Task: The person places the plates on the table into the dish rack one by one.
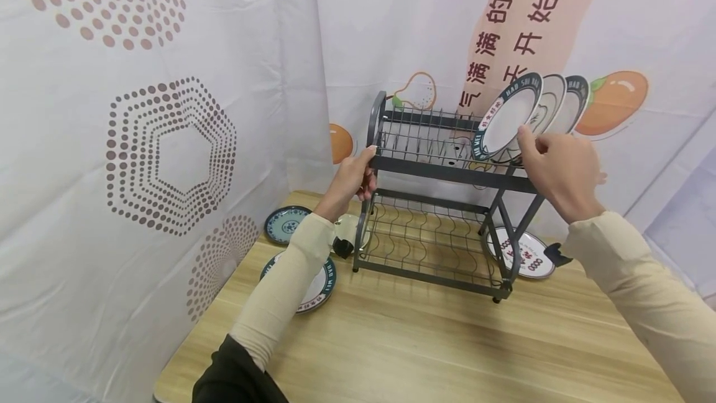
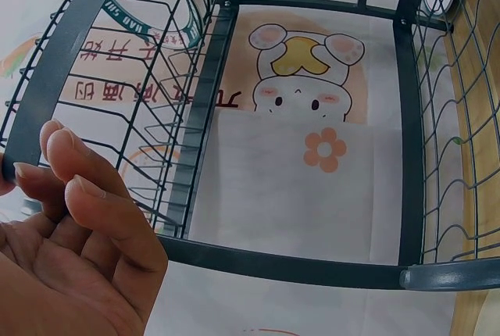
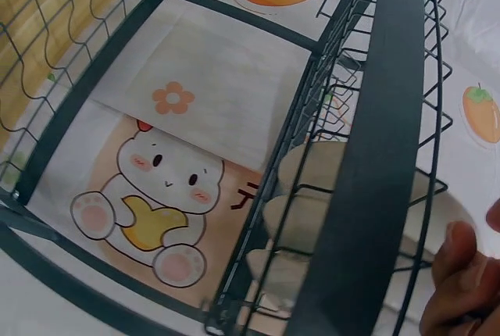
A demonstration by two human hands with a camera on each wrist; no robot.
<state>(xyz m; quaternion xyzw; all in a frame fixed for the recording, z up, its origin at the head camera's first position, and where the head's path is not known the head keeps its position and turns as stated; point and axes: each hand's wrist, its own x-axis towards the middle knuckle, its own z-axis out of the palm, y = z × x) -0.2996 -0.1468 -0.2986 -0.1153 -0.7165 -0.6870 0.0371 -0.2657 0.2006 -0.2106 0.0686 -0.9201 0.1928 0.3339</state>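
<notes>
Dish rack [image 1: 442, 171]: two tiers of dark bar and wire on the wooden table [image 1: 403, 341]; places below are told from it;
Left hand [image 1: 351, 180]: at the rack's upper left front corner; fingers curled in a narrow grip on the frame;
Right hand [image 1: 562, 163]: at the rack's upper right end, thumb by the edge of the leftmost plate [image 1: 509, 120]; whether it pinches that plate or merely touches it I cannot tell, since the right wrist view cuts the hand off;
Leaning plates: the leftmost plate, middle plate [image 1: 554, 95] and right plate [image 1: 577, 101] stand tilted, close together, at the right end of the rack's upper tier;
Plates on the table: a blue patterned plate [image 1: 286, 224] left of the rack; a lettered plate [image 1: 323, 285] off its front left, partly behind the sleeve; a red-marked plate [image 1: 531, 254] just beside its right end;
Sliding risk: the leftmost plate's seating among the wires is hard to see; if poorly slotted, it could roll or slip over the rack's front bar;
Knocking risk: a sideways brush of the knuckles could clack the three together and chip a rim;
Shifting risk: a hard push at the rack's right end, with the left grip slack, could skew the frame
</notes>
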